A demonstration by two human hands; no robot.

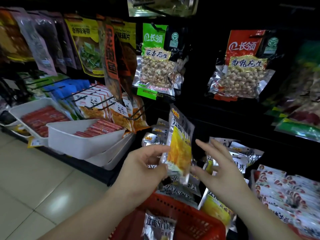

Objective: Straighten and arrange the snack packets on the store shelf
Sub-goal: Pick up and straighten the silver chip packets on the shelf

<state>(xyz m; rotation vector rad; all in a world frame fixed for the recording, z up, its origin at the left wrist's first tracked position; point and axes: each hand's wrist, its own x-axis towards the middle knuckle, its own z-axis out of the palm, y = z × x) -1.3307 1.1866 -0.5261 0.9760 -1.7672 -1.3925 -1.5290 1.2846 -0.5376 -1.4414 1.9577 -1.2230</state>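
Yellow snack packet [180, 149], long axis near upright, pinched at lower edge by left hand [147, 165]; right hand [220, 165] spread, empty, just beside its right edge (shelf packets [242, 153] behind).

Open dark gap for you between the hanging green-topped peanut packet [154, 64] and the red-topped peanut packet [242, 66]. Black wire peg hook [136, 113] juts out lower left of it. Loose silver-and-yellow foil snack packets [245, 153] crowd the space below; red perforated plastic basket [195, 217] blocks from underneath.
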